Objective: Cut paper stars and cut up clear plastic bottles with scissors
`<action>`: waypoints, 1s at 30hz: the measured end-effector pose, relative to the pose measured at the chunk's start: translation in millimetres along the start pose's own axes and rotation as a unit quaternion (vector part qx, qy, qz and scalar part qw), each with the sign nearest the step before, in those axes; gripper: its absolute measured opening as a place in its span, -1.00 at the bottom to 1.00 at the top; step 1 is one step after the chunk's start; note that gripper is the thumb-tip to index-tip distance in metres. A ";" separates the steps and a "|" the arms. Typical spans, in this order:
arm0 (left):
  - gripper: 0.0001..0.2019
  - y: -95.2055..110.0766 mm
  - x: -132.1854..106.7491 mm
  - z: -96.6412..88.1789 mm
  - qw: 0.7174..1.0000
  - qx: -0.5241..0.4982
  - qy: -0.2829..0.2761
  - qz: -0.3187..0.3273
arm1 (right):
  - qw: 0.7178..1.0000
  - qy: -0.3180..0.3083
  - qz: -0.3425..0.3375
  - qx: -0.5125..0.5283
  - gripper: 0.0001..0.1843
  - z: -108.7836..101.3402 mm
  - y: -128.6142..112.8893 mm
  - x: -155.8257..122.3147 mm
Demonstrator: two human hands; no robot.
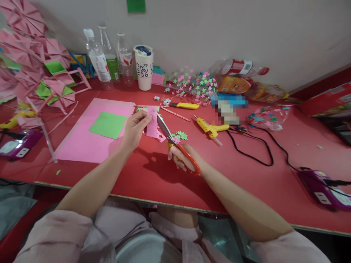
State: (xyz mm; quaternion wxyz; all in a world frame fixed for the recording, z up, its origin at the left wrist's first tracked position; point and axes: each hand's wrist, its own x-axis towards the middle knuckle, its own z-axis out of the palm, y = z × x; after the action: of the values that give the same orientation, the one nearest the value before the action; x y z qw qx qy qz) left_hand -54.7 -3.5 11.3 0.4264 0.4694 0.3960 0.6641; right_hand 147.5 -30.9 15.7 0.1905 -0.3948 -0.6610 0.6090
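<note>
Scissors (171,138) sit in our right hand (181,157), fingers curled through the orange loops, blades at the edge of a pink paper strip (151,127). Our left hand (134,129) pinches that strip between thumb and fingertips. Strip is left of the glue gun (211,128), with green stars (181,136) between them.

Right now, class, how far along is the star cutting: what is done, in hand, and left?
Done: a heap of cut stars lies by the wall, a few green stars beside the scissors. In hand: the left hand pinches a pink strip; the right hand holds the scissors open at it. Left: the big pink sheet and the green sheet look uncut.
</note>
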 end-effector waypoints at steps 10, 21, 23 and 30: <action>-0.69 0.6 -3.3 6.6 0.999 0.018 -0.011 0.026 | 0.998 0.043 0.050 0.019 -0.46 19.1 -5.0 -6.8; -0.69 -0.9 -3.1 5.4 1.000 0.008 -0.016 0.021 | 0.997 0.053 0.055 0.008 -0.45 20.6 -8.6 -7.8; -0.69 0.3 -3.1 5.9 1.000 0.008 -0.017 0.018 | 0.997 0.056 0.048 0.003 -0.46 19.4 -8.3 -7.5; -0.68 4.9 -2.5 6.7 0.999 0.013 -0.031 0.011 | 0.997 0.065 0.040 -0.007 -0.50 15.6 -9.7 -7.4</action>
State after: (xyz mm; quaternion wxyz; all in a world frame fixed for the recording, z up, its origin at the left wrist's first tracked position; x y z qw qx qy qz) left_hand -48.7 -6.7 16.8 0.4247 0.4998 0.3859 0.6488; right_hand 137.8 -46.1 23.8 0.2057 -0.4606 -0.6351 0.5850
